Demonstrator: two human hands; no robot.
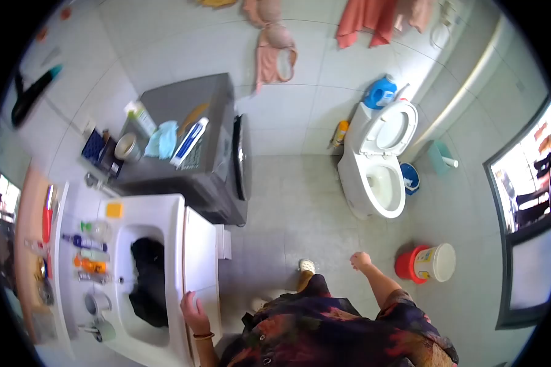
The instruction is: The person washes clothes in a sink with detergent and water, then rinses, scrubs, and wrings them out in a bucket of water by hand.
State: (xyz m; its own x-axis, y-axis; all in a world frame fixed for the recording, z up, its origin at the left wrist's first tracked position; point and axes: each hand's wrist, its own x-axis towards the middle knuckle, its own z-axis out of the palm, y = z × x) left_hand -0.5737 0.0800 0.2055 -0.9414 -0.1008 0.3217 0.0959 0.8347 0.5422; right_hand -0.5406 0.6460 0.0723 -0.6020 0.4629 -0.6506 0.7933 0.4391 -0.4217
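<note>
We see a dark cloth [148,281] lying bunched inside the washbasin [147,211] at the lower left of the frame, its long axis running roughly up and down the picture, along the length of the bowl. Our left hand [194,313] is much the nearer one: it is just to the right of the basin's front edge, so the cloth lies to its left and reaches farther up the frame, with the white rim between them. Its fingers are loosely extended and point toward the top of the frame, with nothing visible in its grasp; whether it touches the edge or the white cabinet [200,257] beneath, we cannot tell. Our right hand [359,260] is well apart from the cloth, right of the frame's centre, over the grey floor [269,196]. Its fingers look loosely curled, and we see no object held there, though it is too small to say whether they close fully. Nearest to that hand are the red bucket [404,266] and the white bucket [435,263] on its right, and the toilet [355,183] farther up the frame. Along the far side of the bowl, at the left of the frame, we find a yellow block [114,210], an orange bottle [92,265] among other bottles, and a mug [96,303], all across the cloth from our left hand.
</note>
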